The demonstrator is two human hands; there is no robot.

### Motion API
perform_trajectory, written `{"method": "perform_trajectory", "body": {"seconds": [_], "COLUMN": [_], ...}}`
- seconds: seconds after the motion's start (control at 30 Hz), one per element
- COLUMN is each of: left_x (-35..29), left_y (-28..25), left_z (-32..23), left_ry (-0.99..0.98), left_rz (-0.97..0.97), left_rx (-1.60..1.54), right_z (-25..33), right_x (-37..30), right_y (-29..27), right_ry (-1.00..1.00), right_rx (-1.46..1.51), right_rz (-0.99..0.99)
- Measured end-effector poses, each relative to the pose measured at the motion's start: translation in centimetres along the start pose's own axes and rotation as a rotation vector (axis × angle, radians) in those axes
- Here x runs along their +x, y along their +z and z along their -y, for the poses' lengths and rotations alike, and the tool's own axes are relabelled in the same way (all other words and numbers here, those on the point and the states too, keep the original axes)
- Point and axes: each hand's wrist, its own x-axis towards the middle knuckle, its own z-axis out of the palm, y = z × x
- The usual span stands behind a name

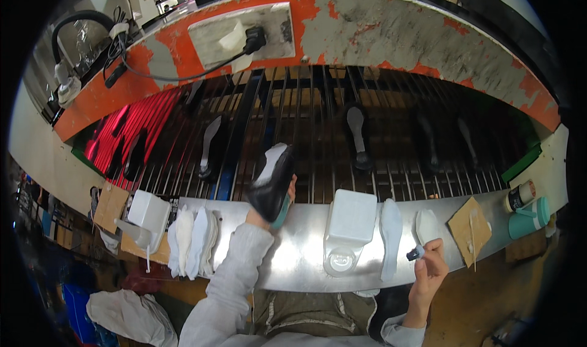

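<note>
My left hand (292,189) is wrapped round a black shoe (272,191) at the edge of the rod rack. The shoe is turned bottom up and tilted, with a pale grey coating on its underside. A teal part (282,215) shows at its opening, perhaps a shoe last. Over the metal shelf, my right hand (431,269) pinches a small dark piece with a pale bluish end (416,253); its kind is not clear. Close to that hand lie a white sole-shaped piece (391,240) and a shorter white piece (427,227).
Several upturned shoes, one with a grey underside (356,133), lie on metal rods (312,127) under an orange-grey beam (379,32). The metal shelf (299,255) holds white containers (351,215), stacked white pieces (194,242), cardboard (468,228) and a teal cup (529,220).
</note>
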Motion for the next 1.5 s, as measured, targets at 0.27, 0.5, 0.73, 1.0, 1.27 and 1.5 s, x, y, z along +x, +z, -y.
{"method": "perform_trajectory", "body": {"seconds": [0.27,0.5,0.73,1.0,1.27,1.5], "left_x": [9.8,5.5,8.8,22.9,28.7,25.8], "left_y": [-2.3,2.7,11.2,5.9,-1.9,1.8], "left_z": [-8.4,-5.1,-6.0,-11.1,5.4,0.1], "left_ry": [0.474,0.429,0.314,0.480,0.287,0.317], "left_rz": [-0.119,-0.713,-0.736,-0.119,-0.675,-0.199], "left_rx": [0.079,0.213,0.275,1.010,2.494,2.124], "right_z": [0.3,-1.2,-3.0,-3.3,-3.6,-1.5], "right_x": [2.2,2.6,3.3,4.3,4.0,2.8], "right_y": [-1.5,-0.9,-1.5,-2.3,-2.5,-4.8], "right_ry": [-0.062,-0.005,0.015,0.028,0.068,-0.004], "right_rx": [-0.126,-0.085,-0.125,-0.198,-0.170,-0.174], "right_rz": [-0.059,-0.058,-0.051,-0.118,-0.102,-0.138]}}
